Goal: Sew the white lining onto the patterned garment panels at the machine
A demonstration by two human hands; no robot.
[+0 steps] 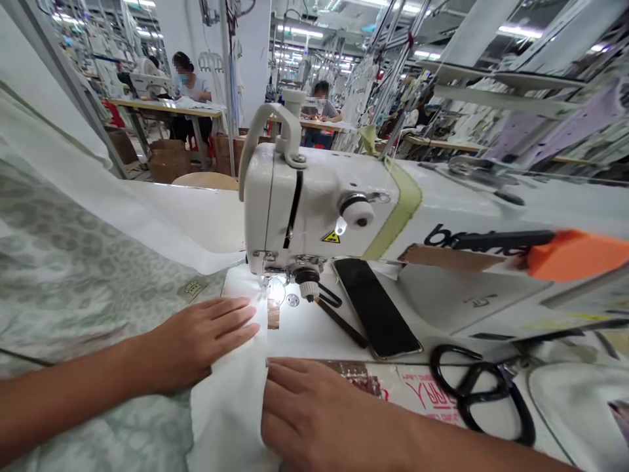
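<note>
My left hand (209, 337) lies flat on a white fabric strip (228, 406), its fingers stretched out close to the needle area. Lower down, my right hand (314, 410) pinches the strip's right edge; its thumb is hidden. The strip runs under the presser foot (266, 282) of a white sewing machine (314, 203), where a lamp lights the plate. Beneath my left arm spreads a pale grey-green patterned fabric (122, 288) with a small crown label (192, 288).
Right of the needle lie a black phone (376, 308) and a thin brown-handled tool (341, 321). Black-handled scissors (484, 390) rest nearer the front right. An orange piece (580, 255) sticks out from the machine arm. Two people (189, 88) (322, 108) sit at tables behind.
</note>
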